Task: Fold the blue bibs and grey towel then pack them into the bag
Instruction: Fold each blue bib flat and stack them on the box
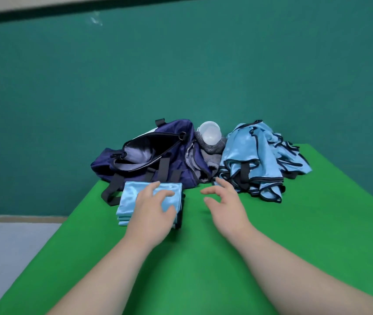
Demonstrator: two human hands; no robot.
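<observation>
A stack of folded light-blue bibs (133, 196) lies on the green table in front of the navy bag (156, 153), whose zip gapes wide. My left hand (153, 210) rests on top of the stack with fingers spread and lightly curved. To its right, my right hand (224, 201) hovers above the table with loosely curved fingers, holding nothing. It is close to a heap of unfolded blue bibs with black trim (258, 160) at the back right. The grey towel (210, 153) lies crumpled between the bag and the heap.
A clear plastic tub (209, 133) sits on the grey towel by the teal wall. The green table (203, 258) ends at the left in a slanted edge, with grey floor below. The bag's black straps (113, 189) trail beside the stack.
</observation>
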